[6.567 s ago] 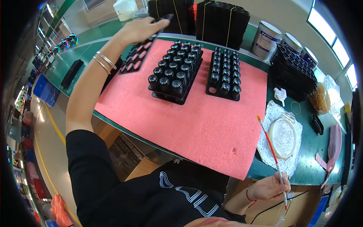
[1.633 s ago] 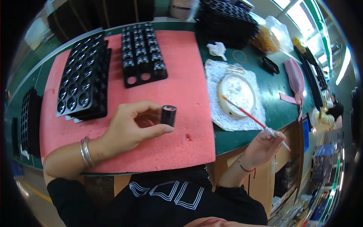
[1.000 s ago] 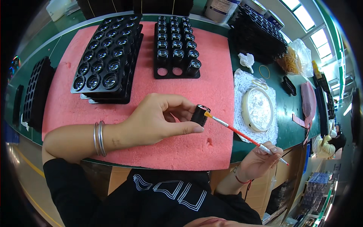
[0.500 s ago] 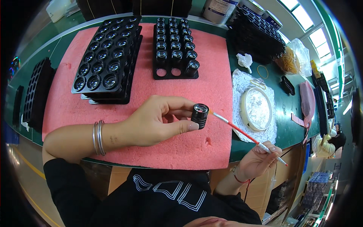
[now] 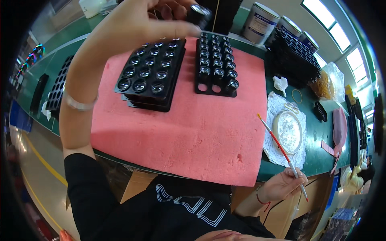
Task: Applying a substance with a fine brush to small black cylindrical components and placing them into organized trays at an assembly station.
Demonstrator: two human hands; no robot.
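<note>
Your left hand [image 5: 149, 29] grips a black lens barrel [image 5: 198, 15]; your right hand [image 5: 283, 186] pinches a red-and-white paintbrush [image 5: 280, 148] near a round dish [image 5: 300, 133].

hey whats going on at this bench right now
A person holds a small black cylinder in the left hand, raised in front of the trays' far end. The right hand holds a red brush, its bristles pointing away, left of the round dish. On the pink mat, the left tray stack holds shiny round pieces; the right tray has two empty holes at its near end.
</note>
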